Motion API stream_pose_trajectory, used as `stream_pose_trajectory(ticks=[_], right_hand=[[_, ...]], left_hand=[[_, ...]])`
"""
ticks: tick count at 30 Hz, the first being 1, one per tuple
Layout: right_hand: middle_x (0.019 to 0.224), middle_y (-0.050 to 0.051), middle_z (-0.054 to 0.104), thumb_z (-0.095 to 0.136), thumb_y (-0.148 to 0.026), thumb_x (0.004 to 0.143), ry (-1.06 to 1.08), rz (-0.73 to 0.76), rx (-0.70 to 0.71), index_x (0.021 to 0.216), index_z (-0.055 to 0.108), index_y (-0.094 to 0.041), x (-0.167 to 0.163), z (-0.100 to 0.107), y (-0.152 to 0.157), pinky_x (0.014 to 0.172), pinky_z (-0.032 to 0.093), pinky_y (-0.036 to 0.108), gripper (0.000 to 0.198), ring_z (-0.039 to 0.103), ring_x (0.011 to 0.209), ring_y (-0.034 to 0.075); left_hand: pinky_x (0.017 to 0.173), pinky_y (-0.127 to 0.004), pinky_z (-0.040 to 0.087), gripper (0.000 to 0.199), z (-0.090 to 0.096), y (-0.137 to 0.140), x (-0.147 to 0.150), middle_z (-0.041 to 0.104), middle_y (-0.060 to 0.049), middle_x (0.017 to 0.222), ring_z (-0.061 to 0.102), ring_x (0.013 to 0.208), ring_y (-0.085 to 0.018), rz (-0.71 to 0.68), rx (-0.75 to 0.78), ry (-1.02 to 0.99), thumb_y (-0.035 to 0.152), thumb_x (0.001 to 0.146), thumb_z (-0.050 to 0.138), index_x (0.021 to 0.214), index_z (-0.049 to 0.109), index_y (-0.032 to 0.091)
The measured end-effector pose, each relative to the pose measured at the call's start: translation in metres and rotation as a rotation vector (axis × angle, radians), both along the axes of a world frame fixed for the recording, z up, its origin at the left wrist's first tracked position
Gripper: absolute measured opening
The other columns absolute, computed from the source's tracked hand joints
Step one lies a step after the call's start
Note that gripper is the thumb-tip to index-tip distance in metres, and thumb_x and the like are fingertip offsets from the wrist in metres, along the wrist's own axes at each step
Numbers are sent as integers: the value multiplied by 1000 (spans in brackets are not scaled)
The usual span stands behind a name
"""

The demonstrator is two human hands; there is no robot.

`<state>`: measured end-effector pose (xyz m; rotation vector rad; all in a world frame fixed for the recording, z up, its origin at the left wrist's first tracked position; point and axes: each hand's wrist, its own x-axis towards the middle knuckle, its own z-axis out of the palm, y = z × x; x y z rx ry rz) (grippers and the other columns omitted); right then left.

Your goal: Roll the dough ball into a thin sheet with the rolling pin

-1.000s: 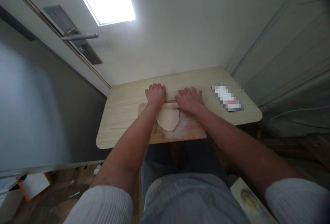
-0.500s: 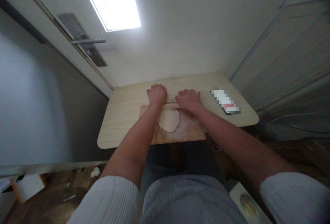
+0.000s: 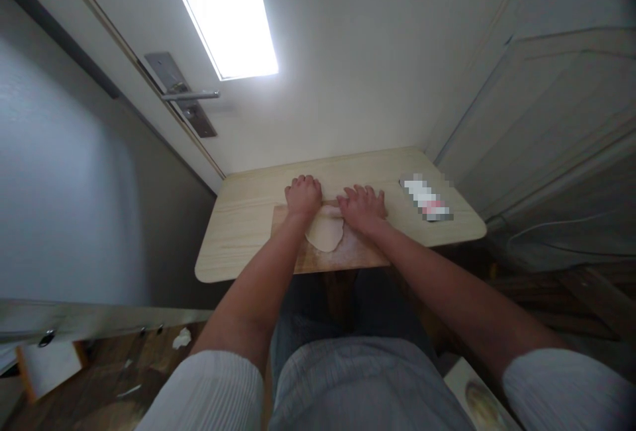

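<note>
A thin flat sheet of dough (image 3: 325, 235) lies on a floured wooden board (image 3: 362, 256). Across its far edge runs a rolling pin (image 3: 332, 210), showing only between my hands. My left hand (image 3: 303, 196) is curled over the pin's left part, knuckles up. On the right part presses my right hand (image 3: 363, 206), its fingers bent over the pin and somewhat apart. Both palms face down and hide the pin's ends. My left forearm covers part of the board's left side and the dough's left edge.
The board rests on a pale wooden table (image 3: 233, 236) against a door with a metal handle (image 3: 191, 95). A phone (image 3: 426, 198), its screen blurred out, lies on the right. Below right stands a box (image 3: 460, 378); crumpled paper (image 3: 181, 338) lies on the floor at left.
The camera view has shifted slightly. My hands and the rolling pin have come a little nearer to me over the dough, and my right fingers are raised and more spread.
</note>
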<state>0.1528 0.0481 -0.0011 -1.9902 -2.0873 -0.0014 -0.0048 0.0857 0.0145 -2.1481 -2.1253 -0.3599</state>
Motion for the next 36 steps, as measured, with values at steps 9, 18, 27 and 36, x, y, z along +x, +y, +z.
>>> stream_pose_trajectory(ticks=[9,18,27,36], right_hand=[[140,12,55,18,-47,103,-19,44,83,132,58,-22,-1,-3,-38,110,18,60,55,42,129,32],[145,13,52,24,-48,103,-30,49,101,138,52,-18,-2,-9,-65,112,15,61,54,36,136,33],[146,14,51,23,-49,102,-33,73,59,136,54,-19,0,-5,-61,112,15,63,55,35,138,34],[151,11,45,23,-51,100,-22,38,-47,141,52,-22,1,-2,-23,111,14,67,58,31,140,38]], left_hand=[[91,-45,44,41,-6,-34,-5,60,-15,119,54,113,-29,-35,-20,-15,33,102,22,114,60,19],[91,-46,43,42,-8,-63,-6,61,-14,116,54,110,-30,-46,-19,-2,35,103,22,114,59,20],[105,-58,29,39,5,-73,-8,58,-15,124,50,118,-31,-97,-34,18,38,101,28,117,59,23],[107,-60,28,45,-7,-60,-5,57,-14,129,50,121,-32,-60,-42,-14,42,102,23,125,57,24]])
